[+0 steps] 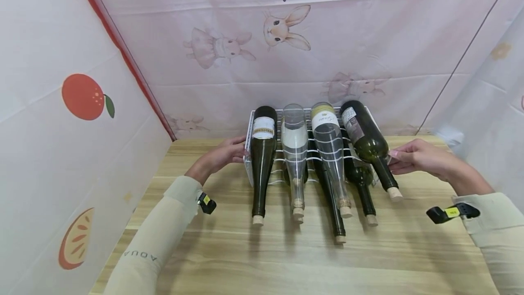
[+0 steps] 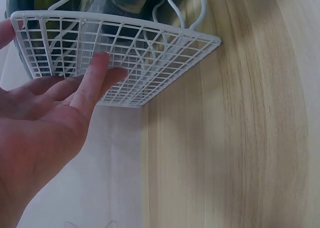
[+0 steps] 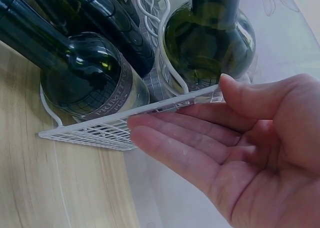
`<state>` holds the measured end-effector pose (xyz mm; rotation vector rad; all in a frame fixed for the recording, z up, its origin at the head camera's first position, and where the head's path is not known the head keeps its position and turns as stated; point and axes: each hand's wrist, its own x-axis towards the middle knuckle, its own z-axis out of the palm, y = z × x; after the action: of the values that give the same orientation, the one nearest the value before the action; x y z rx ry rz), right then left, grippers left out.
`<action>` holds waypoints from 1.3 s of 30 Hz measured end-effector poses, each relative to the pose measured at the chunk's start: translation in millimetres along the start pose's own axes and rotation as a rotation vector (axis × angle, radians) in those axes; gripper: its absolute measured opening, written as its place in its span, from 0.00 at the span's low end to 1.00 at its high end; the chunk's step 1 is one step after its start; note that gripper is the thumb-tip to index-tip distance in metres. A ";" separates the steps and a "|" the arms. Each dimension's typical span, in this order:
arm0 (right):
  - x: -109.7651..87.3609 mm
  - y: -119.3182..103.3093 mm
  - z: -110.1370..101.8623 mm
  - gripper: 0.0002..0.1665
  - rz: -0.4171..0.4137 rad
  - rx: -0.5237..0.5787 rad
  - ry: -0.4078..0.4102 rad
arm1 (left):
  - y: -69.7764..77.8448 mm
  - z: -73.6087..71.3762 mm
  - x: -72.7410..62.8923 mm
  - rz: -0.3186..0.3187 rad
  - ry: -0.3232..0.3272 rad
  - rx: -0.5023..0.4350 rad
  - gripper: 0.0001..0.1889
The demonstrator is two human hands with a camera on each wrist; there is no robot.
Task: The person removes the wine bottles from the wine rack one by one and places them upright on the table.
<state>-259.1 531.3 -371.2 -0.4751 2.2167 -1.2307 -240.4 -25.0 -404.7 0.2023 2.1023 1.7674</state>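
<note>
A white wire wine rack (image 1: 248,149) holds bottles on two levels, necks toward me. On top lie a dark green bottle (image 1: 263,158), two clear bottles (image 1: 294,138), and a tilted dark green bottle (image 1: 370,142) at the right. Below, a long dark bottle (image 1: 333,208) and a green bottle (image 1: 362,181) stick out; others are partly hidden. My left hand (image 1: 224,155) touches the rack's left mesh side with extended fingers (image 2: 90,85). Against the right side rests my right hand (image 1: 423,160), fingers mostly straight along the mesh, thumb (image 3: 240,95) at the top edge beside a bottle.
The rack stands on a wood-grain table (image 1: 245,263) close to the back wall covering (image 1: 229,117), printed with rabbits. A white covering (image 1: 41,158) with fruit prints borders the left side. Corks close the bottle necks, which overhang the rack's front.
</note>
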 end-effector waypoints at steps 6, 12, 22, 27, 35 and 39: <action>-0.2 -0.2 0.5 0.30 -0.004 0.009 0.000 | -0.5 -0.3 0.1 -0.002 0.002 0.001 0.42; -0.8 -0.4 0.8 0.30 -0.004 -0.001 0.003 | -1.7 -2.1 0.9 0.001 -0.005 -0.013 0.41; 0.2 -2.2 0.9 0.29 -0.002 -0.001 -0.004 | -2.5 -2.1 3.6 -0.005 -0.008 -0.049 0.41; -0.9 -3.8 0.5 0.29 0.001 -0.004 -0.012 | -1.6 -1.5 2.9 -0.014 -0.012 -0.061 0.40; -3.4 -5.9 -1.4 0.30 0.000 -0.010 -0.011 | -2.5 -0.9 3.4 -0.015 -0.018 -0.082 0.42; -2.5 -5.5 -1.1 0.30 0.012 -0.019 -0.011 | -3.6 -1.6 3.1 -0.016 -0.020 -0.084 0.41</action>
<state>-257.7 530.5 -365.2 -0.4744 2.2213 -1.1990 -243.4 -26.1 -408.6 0.1788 2.0050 1.8328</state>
